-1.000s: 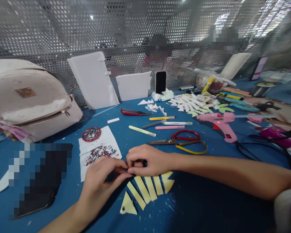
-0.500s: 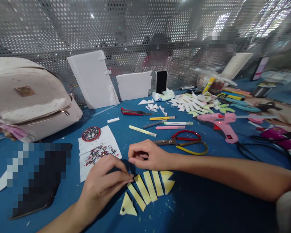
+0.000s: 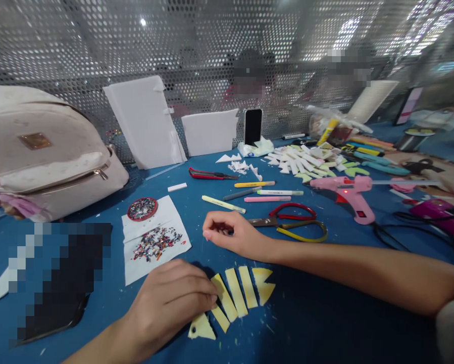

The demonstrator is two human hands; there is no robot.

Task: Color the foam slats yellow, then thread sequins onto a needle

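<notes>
Yellow strips (image 3: 236, 291) lie in a row on the blue table, between a triangular head piece with a dark eye hole (image 3: 201, 328) and a notched tail piece (image 3: 263, 286). My left hand (image 3: 177, 293) rests over the leftmost strip, fingertips pressed together on its upper part; whether it grips the strip is unclear. My right hand (image 3: 236, 233) is curled above the row, beside the scissors (image 3: 266, 222), its fingers closed; what they hold, if anything, is hidden. White paper with colourful bits (image 3: 156, 242) lies beyond my left hand.
Several markers (image 3: 267, 199), a red cutter (image 3: 211, 174) and a pink glue gun (image 3: 357, 194) lie farther back. A pale backpack (image 3: 52, 162) and a dark device (image 3: 71, 283) are at left. White boards (image 3: 143, 121), a phone (image 3: 253, 126) and a pile of foam pieces (image 3: 298, 159) stand or lie behind.
My left hand has moved down and slightly right, from the strips' upper left end onto the leftmost strip. My right hand has shifted slightly up and right.
</notes>
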